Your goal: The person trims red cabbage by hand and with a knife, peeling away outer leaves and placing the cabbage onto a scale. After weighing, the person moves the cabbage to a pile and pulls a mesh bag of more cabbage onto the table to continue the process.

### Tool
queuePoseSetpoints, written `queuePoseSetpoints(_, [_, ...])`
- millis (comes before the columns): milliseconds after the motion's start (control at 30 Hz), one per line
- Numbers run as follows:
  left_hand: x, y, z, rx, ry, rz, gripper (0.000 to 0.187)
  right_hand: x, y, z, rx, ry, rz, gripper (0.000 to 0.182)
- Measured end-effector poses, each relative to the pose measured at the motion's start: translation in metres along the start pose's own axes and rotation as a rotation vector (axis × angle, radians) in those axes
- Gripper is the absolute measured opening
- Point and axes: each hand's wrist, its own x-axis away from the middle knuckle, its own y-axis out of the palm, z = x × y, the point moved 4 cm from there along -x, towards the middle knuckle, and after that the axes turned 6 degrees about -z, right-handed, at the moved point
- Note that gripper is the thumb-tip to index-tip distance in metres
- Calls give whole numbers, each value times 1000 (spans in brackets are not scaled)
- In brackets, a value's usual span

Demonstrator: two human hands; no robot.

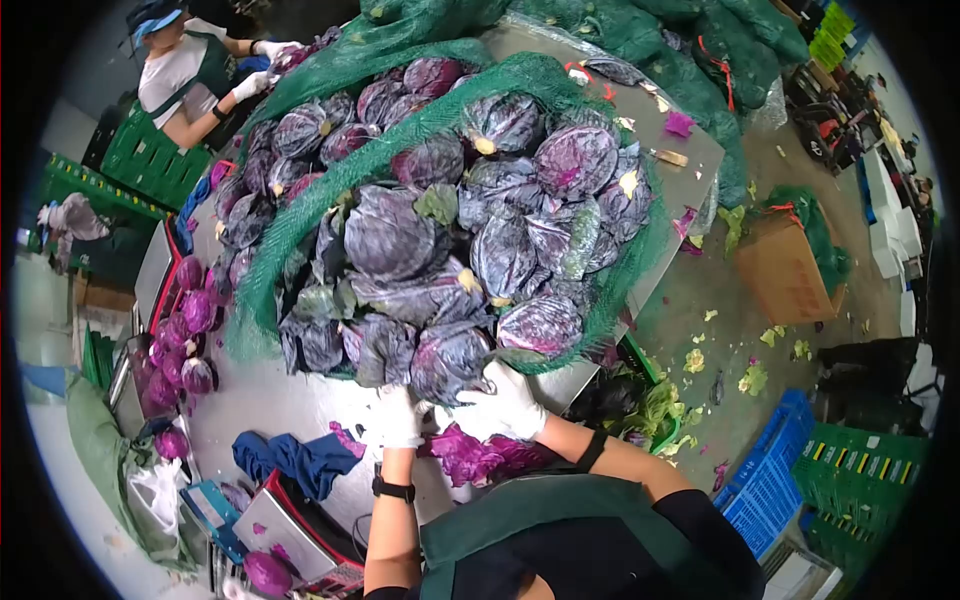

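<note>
A large heap of red cabbages with dark outer leaves lies in an opened green mesh sack (285,225) on the metal table. At the heap's near edge sits one red cabbage (452,358). My right hand (503,408), in a white glove, curls around its lower right side. My left hand (392,418), also gloved, is closed at its lower left, the fingertips partly hidden. Loose purple leaves (475,457) lie below my hands, close to my apron (530,520).
Peeled red cabbages (180,350) line the table's left side, near a blue cloth (290,462) and a scale (285,530). A green crate of leaves (655,410) stands right. A co-worker (190,75) handles a cabbage at upper left. Full sacks (690,60) lie at the back.
</note>
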Motion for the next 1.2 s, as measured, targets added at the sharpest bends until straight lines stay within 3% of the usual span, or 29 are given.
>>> queuePoseSetpoints(33, [-1, -8, 6, -31, 69, 105, 45, -7, -8, -16, 202, -90, -20, 34])
queuePoseSetpoints(67, [-6, -11, 10, 80, -133, -139, 45, -9, -15, -33, 258, -183, -10, 28])
queuePoseSetpoints(100, [0, -41, 37, 181, -220, -131, 47, -8, -18, -35, 298, -224, -33, 23])
queuePoseSetpoints(167, [28, -55, 58, 332, -63, 138, 48, -2, -22, -20, -729, 400, -159, 21])
queuePoseSetpoints(200, [46, -63, 70, 491, -119, 72, 57, -5, -47, -49, -633, 442, -282, 23])
queuePoseSetpoints(233, [73, -60, 74, 359, 8, 225, 67, 1, -48, -22, -86, 309, -365, 27])
queuePoseSetpoints(267, [97, -42, 69, 535, -52, 39, 76, 14, -57, -17, -103, 241, -323, 29])
queuePoseSetpoints(300, [123, -10, 59, 453, 71, -93, 80, 29, -64, -13, -124, 180, -277, 32])
queuePoseSetpoints(333, [142, -2, 75, 160, 183, -135, 84, 45, -71, -3, -8, 141, -247, 35])
queuePoseSetpoints(367, [150, -12, 102, 42, 311, -168, 74, 60, -77, 6, 110, 98, -221, 37])
queuePoseSetpoints(433, [142, -12, 140, 137, 655, -298, 53, 87, -77, 20, 34, 170, -197, 37])
queuePoseSetpoints(500, [119, 0, 131, 93, 617, -376, 50, 101, -75, 30, -228, 460, -168, 35])
queuePoseSetpoints(533, [103, 3, 126, 56, 585, -460, 48, 100, -75, 30, -229, 448, -175, 35])
queuePoseSetpoints(567, [80, -92, 157, -9, 686, 29, 36, 100, -75, 29, -233, 414, -148, 34])
queuePoseSetpoints(600, [50, -81, 121, 553, 12, -219, 34, 102, -76, 27, -238, 382, -119, 33])
queuePoseSetpoints(633, [34, -120, 137, 259, 395, 310, 41, 104, -72, 41, -271, 387, -137, 34])
queuePoseSetpoints(667, [10, -123, 135, 336, 218, 309, 58, 105, -73, 40, -321, 451, -166, 34])
queuePoseSetpoints(700, [-11, -120, 134, 327, 132, 107, 77, 102, -76, 36, -366, 507, -201, 34])
queuePoseSetpoints(767, [-20, -109, 149, 20, 67, -1, 87, 101, -77, 31, -458, 593, -182, 36])
queuePoseSetpoints(833, [-14, -101, 165, -31, -55, -97, 96, 98, -74, 27, -424, 554, -101, 33])
queuePoseSetpoints(900, [11, -77, 165, 6, -6, 57, 97, 86, -74, -2, -351, 417, -34, 34])
queuePoseSetpoints(967, [45, -73, 172, -16, 161, 127, 79, 71, -78, -35, -302, 178, 33, 34])
queuePoseSetpoints(1033, [82, -30, 160, 27, 376, 235, 66, 56, -78, -53, -328, 141, 141, 37])
queuePoseSetpoints(1100, [115, -7, 147, 74, 557, 375, 55, 35, -78, -48, 143, -142, 63, 49])
queuePoseSetpoints(1167, [133, 0, 123, 356, 620, 210, 47, 34, -66, -47, 185, -15, -91, 60])
queuePoseSetpoints(1200, [129, -1, 109, 464, 712, 208, 44, 36, -61, -45, 40, 70, -107, 63])
